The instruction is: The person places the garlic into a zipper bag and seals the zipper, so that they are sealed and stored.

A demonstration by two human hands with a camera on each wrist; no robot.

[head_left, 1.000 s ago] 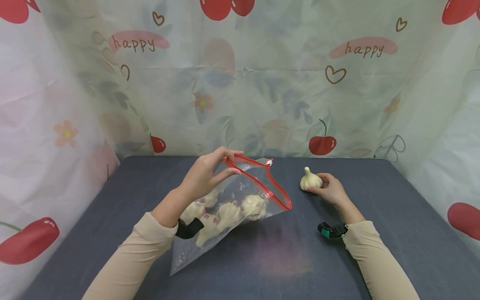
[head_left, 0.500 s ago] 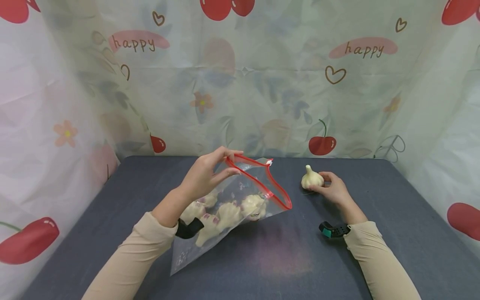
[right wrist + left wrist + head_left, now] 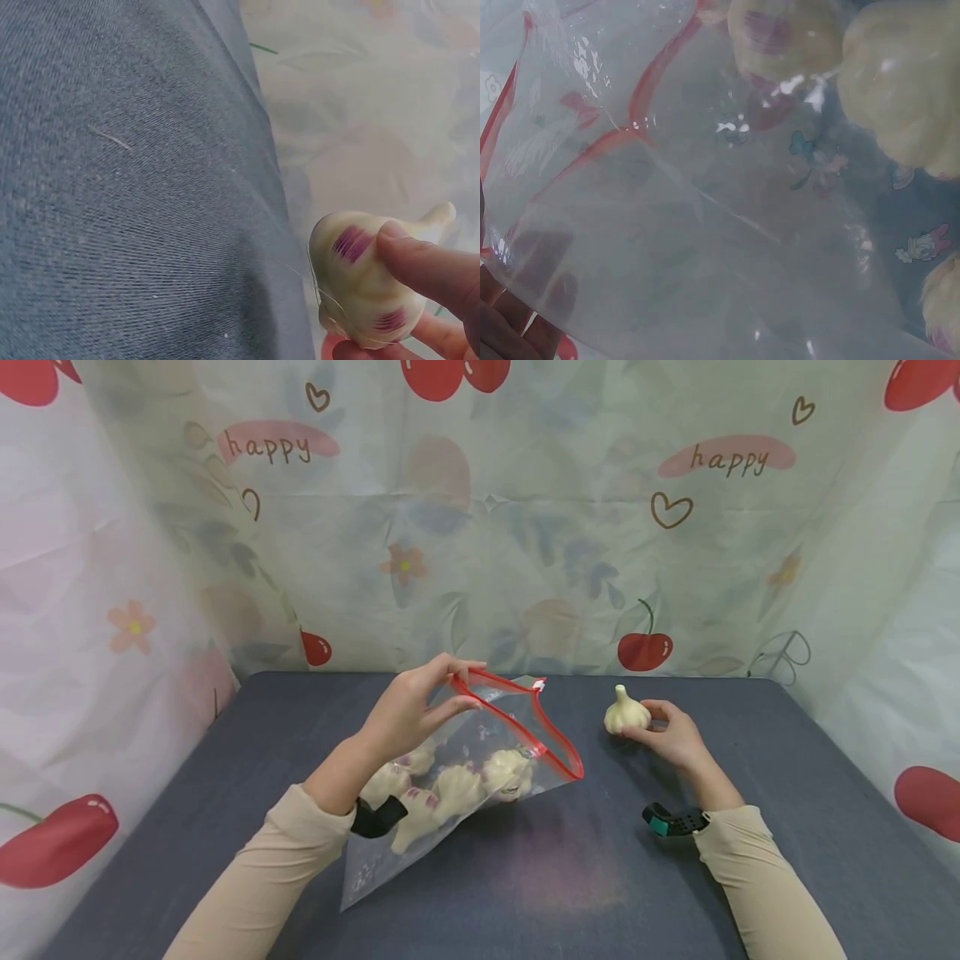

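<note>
Over the last second I see only the right side shift: the cream, round-bodied garlic bulb with a short stalk has crept slightly right and higher in my head view, together with the person's right hand. I can't settle how much of that is lift and how much is travel toward the far edge of the dark blue-grey, cloth-textured bench, though I judge the bulb raised off it. The right grip is closed in around the bulb, thumb on the near side, fingers curled behind; my right wrist view shows purple patches beside the thumb.

On the left nothing has moved. The person's left hand holds the left end of the mouth of the clear plastic bag with a red zip strip, its grip partly spread, with the film between thumb and fingers. That mouth gapes to the right, and several cream-and-purple garlic bulbs lie inside.

For the work, I take this to mean the single bulb is secured but no nearer the bag: it sits outside, well apart from the mouth, on the right
</note>
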